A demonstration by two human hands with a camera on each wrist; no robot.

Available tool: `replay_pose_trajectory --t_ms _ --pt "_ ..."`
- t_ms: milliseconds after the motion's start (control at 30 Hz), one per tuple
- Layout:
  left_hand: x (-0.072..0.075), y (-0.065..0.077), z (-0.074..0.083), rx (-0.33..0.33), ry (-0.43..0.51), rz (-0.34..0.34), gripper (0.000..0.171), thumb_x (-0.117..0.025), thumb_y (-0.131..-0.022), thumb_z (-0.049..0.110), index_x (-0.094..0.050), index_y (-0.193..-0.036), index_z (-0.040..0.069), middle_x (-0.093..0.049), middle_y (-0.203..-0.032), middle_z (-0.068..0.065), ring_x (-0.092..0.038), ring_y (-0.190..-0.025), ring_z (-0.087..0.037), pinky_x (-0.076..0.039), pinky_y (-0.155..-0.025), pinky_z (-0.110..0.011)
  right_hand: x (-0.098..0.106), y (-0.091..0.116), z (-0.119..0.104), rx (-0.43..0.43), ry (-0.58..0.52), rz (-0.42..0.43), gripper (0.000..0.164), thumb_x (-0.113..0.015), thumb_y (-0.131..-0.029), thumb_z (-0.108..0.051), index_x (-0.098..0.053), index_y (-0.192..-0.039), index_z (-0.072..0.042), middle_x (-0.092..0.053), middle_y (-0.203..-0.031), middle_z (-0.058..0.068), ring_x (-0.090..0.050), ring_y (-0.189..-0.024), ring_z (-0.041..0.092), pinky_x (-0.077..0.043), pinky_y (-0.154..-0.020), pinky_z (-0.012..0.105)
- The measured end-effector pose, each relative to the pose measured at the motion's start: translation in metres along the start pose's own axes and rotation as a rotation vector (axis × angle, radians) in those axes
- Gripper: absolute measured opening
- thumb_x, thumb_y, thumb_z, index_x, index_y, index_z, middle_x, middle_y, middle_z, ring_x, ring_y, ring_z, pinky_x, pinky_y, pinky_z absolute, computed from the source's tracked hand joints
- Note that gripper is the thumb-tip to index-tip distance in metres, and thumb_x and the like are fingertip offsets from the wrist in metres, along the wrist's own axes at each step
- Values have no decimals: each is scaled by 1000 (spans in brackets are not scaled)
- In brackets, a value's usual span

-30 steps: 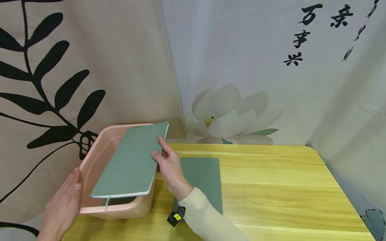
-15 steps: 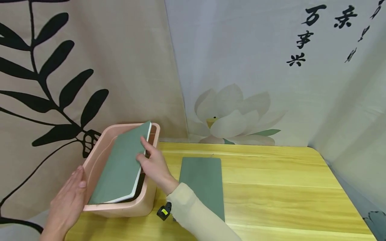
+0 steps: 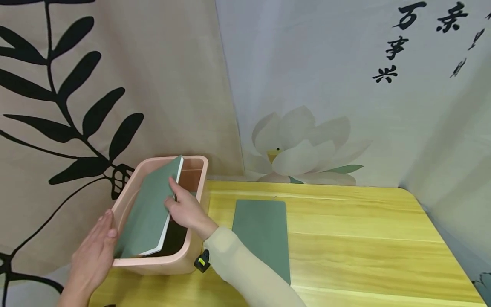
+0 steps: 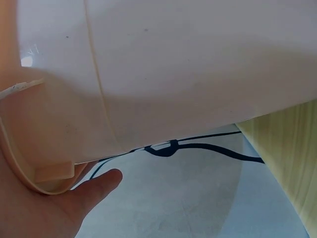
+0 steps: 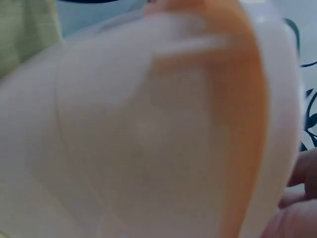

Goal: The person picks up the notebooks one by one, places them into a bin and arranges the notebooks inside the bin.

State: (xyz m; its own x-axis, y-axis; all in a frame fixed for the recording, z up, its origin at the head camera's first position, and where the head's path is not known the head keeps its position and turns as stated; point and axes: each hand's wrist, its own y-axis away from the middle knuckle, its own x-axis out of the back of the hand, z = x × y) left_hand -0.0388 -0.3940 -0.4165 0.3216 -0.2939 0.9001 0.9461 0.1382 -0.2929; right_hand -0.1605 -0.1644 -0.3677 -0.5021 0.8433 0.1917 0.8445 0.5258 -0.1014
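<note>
My right hand (image 3: pixel 189 211) pinches the right edge of a green-covered notebook (image 3: pixel 147 209), thumb on its cover. The notebook leans tilted inside a pink plastic bin (image 3: pixel 153 262), its white page edges facing right and toward me. Against the bin's left side rests my left hand (image 3: pixel 93 253), fingers straight along the rim. The left wrist view shows the bin's outer wall (image 4: pixel 198 54), with my left thumb (image 4: pixel 101 188) pointing out beneath it. In the blurred right wrist view, the bin (image 5: pixel 124 129) fills most of the picture and my right fingers (image 5: pixel 297 218) show beyond its rim.
A second flat green item (image 3: pixel 264 234), similar in cover, lies on the yellow wooden table (image 3: pixel 364 247) right of the bin, partly behind my right sleeve (image 3: pixel 241 264). Printed cloth (image 3: pixel 184 85) hangs behind the table. Dark contents in the bin are unclear.
My right hand has moved left and lowered the notebook deeper into the bin, where it now tilts more steeply. My left hand has stayed at the bin's side.
</note>
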Motion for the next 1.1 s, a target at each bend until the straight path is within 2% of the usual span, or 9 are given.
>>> replay_pose_trajectory --t_ms 167,233,300,433,533,667,800,933,1100 --pt "3 -4 -1 -42 14 15 59 -22 -115 29 -21 -158 -11 -21 -165 -29 -19 -154 -47 1 -128 -38 1 -8 -2 12 87 -15 58 -45 -109 -15 -27 -165 -13 -47 -159 4 -64 -103 6 -51 -81 16" --pt "3 -5 -1 -51 18 17 58 -22 -115 29 -22 -158 -11 -21 -165 -30 -20 -153 -48 0 -128 -38 0 -10 -3 6 105 -34 59 -43 -110 -13 -25 -165 -12 -43 -161 5 -63 -104 6 -51 -79 15" --pt "4 -5 -1 -41 16 18 59 -22 -115 30 -22 -158 -12 -22 -164 -30 -21 -152 -50 -5 -128 -48 -3 -10 -6 -3 184 -68 62 -45 -109 -10 -23 -166 -15 -31 -168 9 -67 -93 9 -55 -72 20" --pt "2 -4 2 -16 4 3 60 -22 -115 31 -23 -157 -13 -24 -163 -32 -25 -150 -53 -19 -119 -69 -10 -2 -4 95 571 -46 72 -55 -104 -7 -25 -166 -24 -6 -173 17 -51 -139 24 -55 -102 44" --pt "1 -5 3 -2 2 -13 60 -24 -115 31 -20 -158 -10 -23 -164 -31 -23 -150 -52 -22 -114 -74 -7 6 3 205 759 72 66 -60 -102 -8 -37 -162 -24 -12 -172 19 -18 -156 37 -37 -116 61" --pt "5 -3 2 6 6 0 60 -29 -115 30 -18 -160 -8 -20 -165 -29 -21 -153 -50 -17 -119 -71 11 17 10 269 616 148 51 -54 -104 -11 -50 -154 -16 -26 -169 17 -25 -154 41 -34 -121 55" --pt "8 -2 -1 -2 13 25 60 -32 -114 29 -21 -159 -9 -21 -165 -28 -21 -153 -49 -13 -123 -65 32 33 16 248 468 169 49 -52 -105 -20 -51 -154 -14 -28 -169 12 -29 -154 35 -34 -121 53" --pt "7 -5 0 2 11 30 60 -33 -114 30 -24 -158 -10 -22 -165 -28 -22 -152 -50 -16 -121 -68 53 50 26 215 512 209 49 -54 -103 -28 -55 -151 -20 -37 -166 6 -38 -150 32 -36 -118 58" --pt "1 -6 2 26 7 2 62 -33 -114 32 -25 -156 -13 -22 -165 -31 -23 -150 -54 -20 -115 -74 81 80 48 187 613 190 49 -57 -101 -35 -60 -148 -22 -48 -158 10 -45 -144 38 -39 -112 65"
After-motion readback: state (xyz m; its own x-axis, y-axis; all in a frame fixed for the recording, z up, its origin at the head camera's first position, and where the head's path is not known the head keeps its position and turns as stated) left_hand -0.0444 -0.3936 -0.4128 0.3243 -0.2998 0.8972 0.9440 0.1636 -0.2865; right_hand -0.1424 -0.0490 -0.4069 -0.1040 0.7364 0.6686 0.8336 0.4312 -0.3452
